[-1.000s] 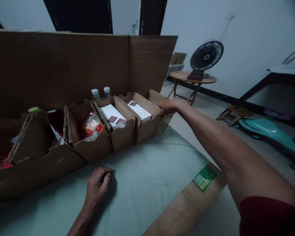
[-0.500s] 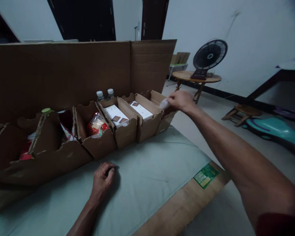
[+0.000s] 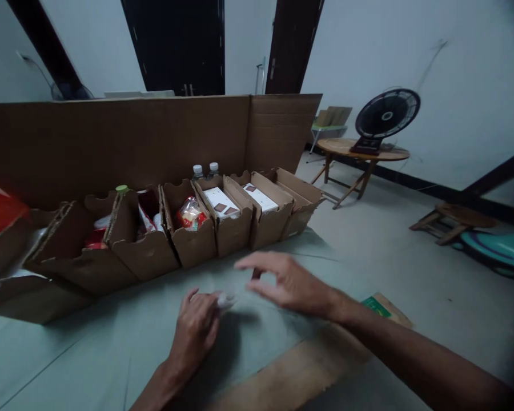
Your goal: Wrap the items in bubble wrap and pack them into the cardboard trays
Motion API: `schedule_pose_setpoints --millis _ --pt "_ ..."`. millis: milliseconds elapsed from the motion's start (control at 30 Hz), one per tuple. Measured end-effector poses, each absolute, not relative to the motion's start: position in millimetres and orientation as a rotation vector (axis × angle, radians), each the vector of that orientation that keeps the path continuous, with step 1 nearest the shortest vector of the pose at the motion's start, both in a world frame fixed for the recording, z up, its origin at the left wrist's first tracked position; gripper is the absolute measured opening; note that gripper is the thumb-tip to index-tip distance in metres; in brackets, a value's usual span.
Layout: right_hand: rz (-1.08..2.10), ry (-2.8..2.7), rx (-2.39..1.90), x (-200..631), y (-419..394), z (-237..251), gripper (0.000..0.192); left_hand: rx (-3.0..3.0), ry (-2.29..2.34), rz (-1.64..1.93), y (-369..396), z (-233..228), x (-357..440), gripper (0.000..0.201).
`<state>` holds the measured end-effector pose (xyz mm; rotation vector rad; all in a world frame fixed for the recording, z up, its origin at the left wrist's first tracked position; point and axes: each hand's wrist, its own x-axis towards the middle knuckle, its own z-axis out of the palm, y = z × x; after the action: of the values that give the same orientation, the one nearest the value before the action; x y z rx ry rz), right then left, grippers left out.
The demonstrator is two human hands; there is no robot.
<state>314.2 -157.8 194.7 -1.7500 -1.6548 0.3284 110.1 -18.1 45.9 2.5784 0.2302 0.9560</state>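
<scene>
My left hand [image 3: 197,325] is closed just above the cloth-covered table [image 3: 154,337], pinching a small whitish, see-through item [image 3: 226,301] between thumb and fingers; its exact kind is too blurred to make out. To the right, my right hand [image 3: 286,282] hovers over the table with thumb and fingers spread apart and nothing between them. Behind both hands runs a row of cardboard bins. One bin holds a red and clear food packet [image 3: 191,213], and two others hold white boxes [image 3: 221,202] with brown squares.
A tall cardboard panel [image 3: 154,128] stands behind the bins, with two white-capped bottles [image 3: 197,170] in front of it. Farther left are a green cap [image 3: 122,189] and an orange-red package [image 3: 2,205]. A fan [image 3: 387,116] sits on a round wooden table [image 3: 334,145] at right.
My right hand has come back from the far right bin to above the table and opened. The whitish item has passed from my right hand to my left. The view has shifted.
</scene>
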Motion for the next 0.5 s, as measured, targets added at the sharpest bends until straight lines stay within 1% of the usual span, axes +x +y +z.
schedule_pose_setpoints --millis 100,133,167,233,333,400,500 --pt "-0.079 -1.404 -1.969 374 -141 223 0.028 2.475 0.427 0.943 -3 26 89 0.029" --pt "-0.153 -1.380 -2.084 397 -133 231 0.027 2.412 0.494 0.951 0 22 85 0.027" --pt "-0.148 -1.395 -2.202 418 -125 238 0.027 2.338 0.553 0.941 1 19 82 0.026" --pt "0.077 -1.525 -2.397 453 -106 243 0.024 2.196 0.625 0.862 2 20 81 0.027" --pt "0.489 -1.731 -2.474 476 -81 235 0.016 2.071 0.644 0.748 3 23 85 0.029" --pt "0.616 -1.802 -2.477 478 -68 227 0.014 2.040 0.642 0.725 5 22 87 0.029" --pt "0.633 -1.859 -2.487 477 -55 218 0.013 2.039 0.644 0.730 7 13 87 0.030"
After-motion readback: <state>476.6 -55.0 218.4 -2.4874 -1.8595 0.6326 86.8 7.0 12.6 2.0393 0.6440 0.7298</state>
